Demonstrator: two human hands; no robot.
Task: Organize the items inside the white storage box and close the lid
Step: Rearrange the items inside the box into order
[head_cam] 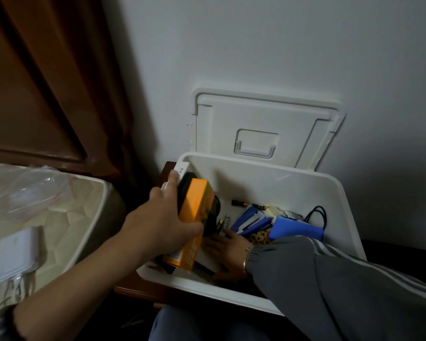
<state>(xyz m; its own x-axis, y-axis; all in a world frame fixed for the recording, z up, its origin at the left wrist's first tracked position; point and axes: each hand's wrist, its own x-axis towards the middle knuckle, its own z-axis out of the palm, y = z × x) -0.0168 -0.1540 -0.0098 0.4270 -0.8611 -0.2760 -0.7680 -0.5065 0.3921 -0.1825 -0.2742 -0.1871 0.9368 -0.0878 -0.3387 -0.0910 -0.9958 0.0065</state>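
– On the wooden nightstand (138, 290), hard against the wall (256, 45): white storage box (256, 183), open. Its lid (263, 124) is tipped back, upright against the wall. Got it?
– Got it. Left hand?
– Left hand (162, 225) is over the box's left end, fingers and thumb wrapped round an orange carton (194, 212). The carton is tilted, lower end down inside the box. The same grip clamps a white slab (180, 171) and something black against the carton; can't tell what the black thing is.
– Right hand?
– Right hand (228, 252) is low inside the box, back up, just beside the carton's lower end. Its fingers run under the carton and are hidden, so can't tell whether it grips anything. There's a bracelet (247, 254) on the wrist, and a gray striped sleeve (330, 271) crosses the box's near rim.
– Contents?
– All in the right half. Batteries (240, 203) lie toward the back, with a blue-and-white pack (251, 220) in front of them. A blue pouch (295, 228) is just right of the pack, and a black cable (317, 212) loops near the right wall.
– Outside the box?
– Mattress (71, 217) on the left, well apart from the box. On it are a clear plastic bag (40, 183) and a white flat device (17, 252). A brown headboard (35, 94) stands behind.
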